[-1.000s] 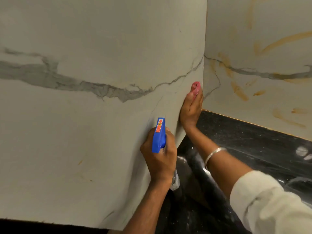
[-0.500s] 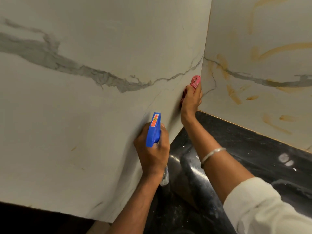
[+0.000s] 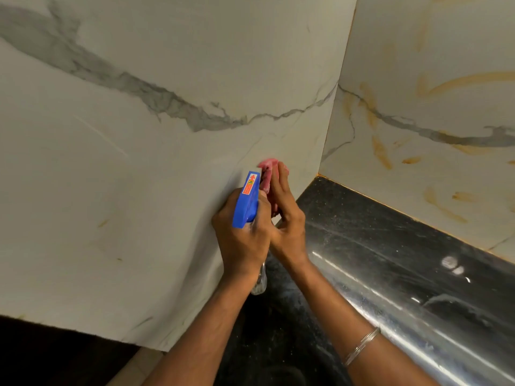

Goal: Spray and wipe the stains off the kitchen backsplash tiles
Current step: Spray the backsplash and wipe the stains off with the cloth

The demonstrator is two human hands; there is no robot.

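- Backsplash, left tile: white marble-look face with a grey vein running across it. Only faint marks show, among them a small orange fleck low on the left.
- Backsplash, right tile: meets the left tile at an inside corner. It carries many orange-brown stains as streaks and smears, spread from the corner out to the right edge of view.
- Pink cloth: lies against the left tile, a little left of the corner and above the table line. Most of it is covered by fingers; a pink edge shows at the fingertips.
- Right hand: fingers extended fairly straight over the cloth, pressing it flat to the left tile. No curl round the cloth is visible.
- Spray bottle: blue trigger head with an orange label, nozzle toward the left tile, just beside the cloth. The clear body shows below the wrist.
- Left hand: wrapped tight round the neck of the spray bottle, knuckles toward the camera, touching or almost touching the right hand.
- Table: glossy black speckled stone below both tiles, with light glare along it.
- Thin silver bangle on the right wrist.
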